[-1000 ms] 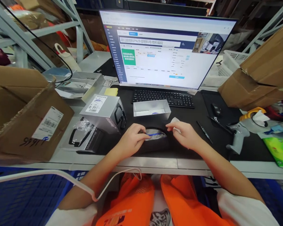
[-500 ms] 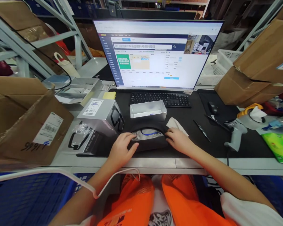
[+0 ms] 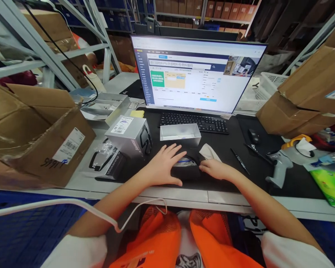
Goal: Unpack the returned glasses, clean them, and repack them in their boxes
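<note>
A black soft-looking case (image 3: 186,172) lies on the desk mat in front of me, with its top open. Inside it shows something in clear plastic with a blue strip (image 3: 186,161), partly covered by my fingers. Over the case's left side, my left hand (image 3: 164,166) is spread flat with fingers apart. My right hand (image 3: 216,169) has its fingers curled together at the case's right edge, gripping it. Just behind the case is an open silver-grey box tray (image 3: 181,137). A whitish cloth or paper piece (image 3: 209,152) lies beside my right hand.
On the left stand a grey printed box (image 3: 125,136), a smaller black box (image 3: 114,165) and an open cardboard carton (image 3: 80,163). A keyboard (image 3: 195,123) and monitor (image 3: 195,82) are behind. To the right lie a pen (image 3: 240,161), a barcode scanner (image 3: 280,167) and a mouse (image 3: 253,136).
My left hand has shifted right and forward from the case's left edge, and its fingers have spread out over the case. My right hand stays at the right edge. The view has tilted slightly.
</note>
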Motion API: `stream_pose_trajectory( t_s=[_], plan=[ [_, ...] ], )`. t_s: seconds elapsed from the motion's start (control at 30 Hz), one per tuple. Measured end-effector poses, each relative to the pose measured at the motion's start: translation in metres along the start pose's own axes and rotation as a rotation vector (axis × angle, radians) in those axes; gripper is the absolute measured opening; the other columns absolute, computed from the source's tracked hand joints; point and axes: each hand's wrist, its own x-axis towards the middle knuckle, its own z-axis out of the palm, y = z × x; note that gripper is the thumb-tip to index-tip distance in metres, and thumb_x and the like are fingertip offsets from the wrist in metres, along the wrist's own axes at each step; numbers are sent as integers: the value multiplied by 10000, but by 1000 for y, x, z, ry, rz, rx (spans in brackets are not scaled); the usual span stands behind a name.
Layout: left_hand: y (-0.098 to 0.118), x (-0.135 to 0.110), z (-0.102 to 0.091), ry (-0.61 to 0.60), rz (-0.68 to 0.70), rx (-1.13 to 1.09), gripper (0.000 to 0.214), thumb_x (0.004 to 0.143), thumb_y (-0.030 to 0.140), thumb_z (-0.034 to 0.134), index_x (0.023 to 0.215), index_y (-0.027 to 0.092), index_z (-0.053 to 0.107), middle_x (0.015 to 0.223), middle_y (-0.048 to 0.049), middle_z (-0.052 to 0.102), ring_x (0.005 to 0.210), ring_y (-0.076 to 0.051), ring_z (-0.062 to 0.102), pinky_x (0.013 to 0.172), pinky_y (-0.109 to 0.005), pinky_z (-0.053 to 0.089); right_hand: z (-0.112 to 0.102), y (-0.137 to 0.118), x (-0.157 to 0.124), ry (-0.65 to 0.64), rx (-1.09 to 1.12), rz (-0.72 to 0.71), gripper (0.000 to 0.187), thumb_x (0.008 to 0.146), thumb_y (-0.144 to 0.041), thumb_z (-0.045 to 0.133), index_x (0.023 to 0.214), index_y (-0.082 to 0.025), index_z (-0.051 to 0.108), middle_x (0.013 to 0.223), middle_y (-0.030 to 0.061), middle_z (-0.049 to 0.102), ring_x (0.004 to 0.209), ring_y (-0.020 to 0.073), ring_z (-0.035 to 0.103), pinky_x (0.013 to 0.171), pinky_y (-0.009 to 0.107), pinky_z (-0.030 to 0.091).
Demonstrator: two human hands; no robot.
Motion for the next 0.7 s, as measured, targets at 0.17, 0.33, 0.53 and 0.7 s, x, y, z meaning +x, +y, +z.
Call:
stream_pose_trajectory(
  t_s=[0.17, 0.33, 0.53, 0.7],
  plan=[
    [-4, 18, -10, -182, -89, -19, 1124, 681, 568, 812, 1596, 174, 291, 1491, -180, 509, 1315, -377, 505, 1095, -516, 398, -8, 7, -21, 7, 193, 97, 445, 990, -501, 408, 683, -205, 536, 575, -23, 523, 488, 123, 481, 492, 258, 397],
    [0, 16, -10, -210, -74, -44, 1026, 728, 503, 787, 1569, 127, 335, 1428, -169, 530, 1249, -327, 521, 1062, -430, 425, -17, -22, -29, 95, 377, 23, 427, 942, -484, 525, 628, -195, 558, 577, -10, 554, 555, 133, 514, 569, 275, 406],
    [22, 25, 4, -169, -75, 72, 570, 765, 492, 756, 1212, 156, 648, 1172, -138, 639, 1078, -331, 552, 882, -436, 446, -15, -117, 3, 172, -106, -293, 295, 970, -259, 486, 736, -165, 640, 789, 46, 698, 709, 167, 604, 675, 297, 408],
    [20, 27, 18, -75, -88, 5, 291, 942, 411, 552, 1008, 166, 694, 1009, -119, 664, 954, -291, 572, 847, -449, 433, -8, -127, 4, 225, -309, -400, 271, 986, -368, 559, 847, -155, 654, 879, 93, 697, 811, 216, 635, 727, 326, 457]
  ],
)
